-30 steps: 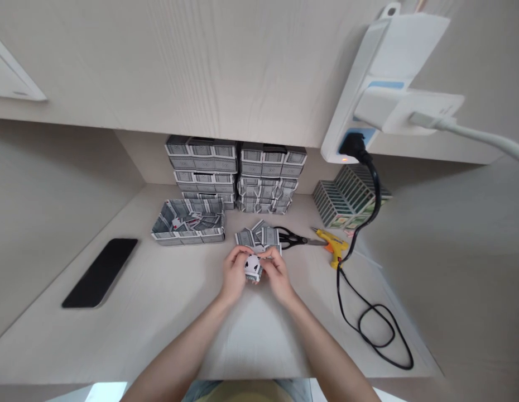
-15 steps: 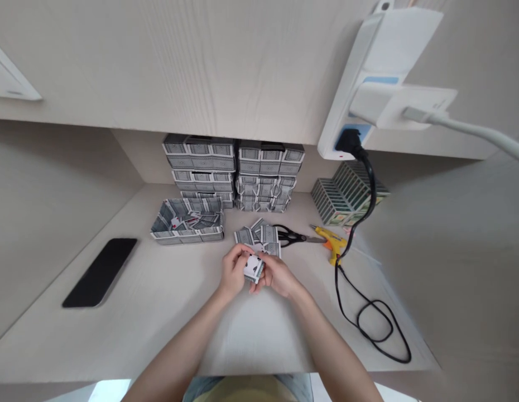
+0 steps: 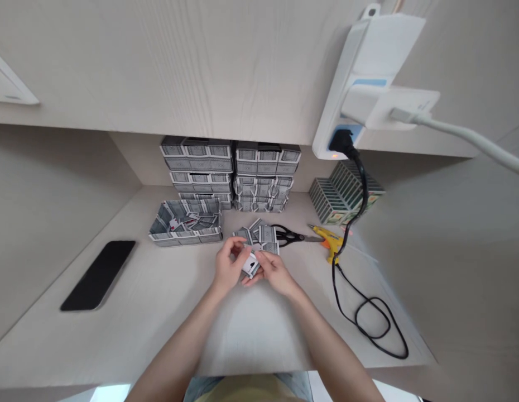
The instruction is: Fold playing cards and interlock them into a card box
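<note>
Between my two hands is a small folded playing card with a black spade on its white face. My left hand pinches its left side with thumb and fingers. My right hand grips the right side, fingers curled underneath. Just beyond my fingers lies a loose pile of grey-backed folded cards. To the left of it, an open box made of folded cards holds more card pieces.
Stacked card boxes stand at the back. Black scissors and a yellow glue gun with a looped black cord lie right. A phone lies left. A power strip hangs on the panel above; a green-edged stack sits behind.
My hands have shifted slightly left and up with the card. It now shows a narrower face with one spade visible. The whole view has moved slightly.
</note>
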The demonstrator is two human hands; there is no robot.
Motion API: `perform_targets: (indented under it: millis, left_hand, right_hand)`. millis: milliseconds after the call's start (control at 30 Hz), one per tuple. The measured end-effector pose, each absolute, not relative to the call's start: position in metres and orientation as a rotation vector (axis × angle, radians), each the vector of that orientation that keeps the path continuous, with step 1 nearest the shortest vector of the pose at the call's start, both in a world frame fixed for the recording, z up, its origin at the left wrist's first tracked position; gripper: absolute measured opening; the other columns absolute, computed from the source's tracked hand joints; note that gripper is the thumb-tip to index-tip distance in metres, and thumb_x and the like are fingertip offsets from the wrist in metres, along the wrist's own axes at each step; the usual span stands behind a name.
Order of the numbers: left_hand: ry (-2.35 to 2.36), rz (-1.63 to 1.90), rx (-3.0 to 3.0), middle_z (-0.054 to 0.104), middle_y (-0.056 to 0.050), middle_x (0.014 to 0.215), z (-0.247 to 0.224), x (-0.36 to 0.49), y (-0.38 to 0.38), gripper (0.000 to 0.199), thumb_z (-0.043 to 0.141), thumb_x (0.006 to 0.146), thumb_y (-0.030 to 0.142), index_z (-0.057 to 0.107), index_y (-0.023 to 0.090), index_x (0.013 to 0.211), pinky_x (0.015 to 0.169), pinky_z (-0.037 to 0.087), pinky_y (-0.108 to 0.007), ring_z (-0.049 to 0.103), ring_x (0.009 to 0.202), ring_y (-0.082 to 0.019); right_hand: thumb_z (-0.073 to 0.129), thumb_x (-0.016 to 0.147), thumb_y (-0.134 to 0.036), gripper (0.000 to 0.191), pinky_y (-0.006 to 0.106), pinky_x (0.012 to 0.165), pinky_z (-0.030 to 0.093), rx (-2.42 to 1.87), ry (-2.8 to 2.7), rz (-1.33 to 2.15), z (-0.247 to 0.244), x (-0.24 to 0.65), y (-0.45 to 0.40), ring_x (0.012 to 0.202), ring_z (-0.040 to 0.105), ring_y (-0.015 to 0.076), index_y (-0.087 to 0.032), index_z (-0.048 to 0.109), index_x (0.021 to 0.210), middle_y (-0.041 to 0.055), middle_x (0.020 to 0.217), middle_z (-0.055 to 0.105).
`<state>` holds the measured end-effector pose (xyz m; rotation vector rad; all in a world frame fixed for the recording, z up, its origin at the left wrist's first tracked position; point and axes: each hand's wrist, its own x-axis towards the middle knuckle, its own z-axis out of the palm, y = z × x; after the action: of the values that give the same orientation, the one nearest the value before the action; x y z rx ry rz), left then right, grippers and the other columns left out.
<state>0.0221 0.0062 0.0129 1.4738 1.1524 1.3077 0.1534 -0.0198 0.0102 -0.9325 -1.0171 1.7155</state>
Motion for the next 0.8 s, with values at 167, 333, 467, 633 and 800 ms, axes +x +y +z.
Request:
perform_targets:
  millis: [167, 333, 467, 633, 800]
  left_hand:
    - [1.106, 1.174, 1.389, 0.050, 0.003, 0.059, 0.010, 0.023, 0.009, 0.021, 0.056, 0.074, 0.037, 0.055, 0.017, 0.071, 0.050, 0.036, -0.019, 0.045, 0.053, -0.009]
    - [1.059, 1.143, 1.375, 0.056, 0.001, 0.066, 0.003, 0.029, 0.005, 0.021, 0.055, 0.075, 0.038, 0.056, 0.016, 0.074, 0.055, 0.040, -0.020, 0.050, 0.060, -0.011]
    - [1.040, 1.140, 1.372, 0.055, 0.001, 0.066, 0.000, 0.029, 0.005, 0.022, 0.053, 0.077, 0.039, 0.055, 0.016, 0.075, 0.054, 0.039, -0.020, 0.048, 0.058, -0.011]
    - [1.064, 1.161, 1.399, 0.050, 0.003, 0.059, 0.000, 0.028, 0.003, 0.022, 0.054, 0.076, 0.039, 0.052, 0.017, 0.071, 0.052, 0.037, -0.020, 0.045, 0.055, -0.010]
    - [1.128, 1.237, 1.458, 0.050, 0.003, 0.059, 0.009, 0.031, 0.000, 0.021, 0.059, 0.071, 0.036, 0.052, 0.017, 0.065, 0.054, 0.037, -0.019, 0.044, 0.057, -0.009]
  right_hand:
    - [0.055, 0.073, -0.051, 0.036, 0.028, 0.048, 0.052, -0.932, -0.991, 1.639, 0.009, 0.149, -0.020, 0.056, 0.062, 0.0160, -0.016, 0.059, 0.082, 0.0009, 0.065, 0.062]
    - [0.057, 0.074, -0.045, 0.035, 0.030, 0.052, 0.053, -0.835, -0.932, 1.741, 0.008, 0.153, -0.020, 0.065, 0.063, 0.0171, -0.015, 0.061, 0.093, 0.0029, 0.074, 0.063]
    - [0.057, 0.074, -0.046, 0.036, 0.030, 0.052, 0.053, -0.849, -0.976, 1.732, 0.010, 0.154, -0.020, 0.066, 0.062, 0.0168, -0.015, 0.061, 0.091, 0.0030, 0.073, 0.062]
    - [0.054, 0.075, -0.050, 0.034, 0.027, 0.047, 0.052, -0.962, -1.079, 1.562, 0.006, 0.150, -0.022, 0.059, 0.060, 0.0150, -0.017, 0.061, 0.081, 0.0009, 0.068, 0.060]
    - [0.047, 0.080, -0.048, 0.032, 0.023, 0.040, 0.047, -1.087, -1.235, 1.376, -0.001, 0.148, -0.025, 0.046, 0.057, 0.0119, -0.018, 0.060, 0.082, -0.0012, 0.065, 0.055]
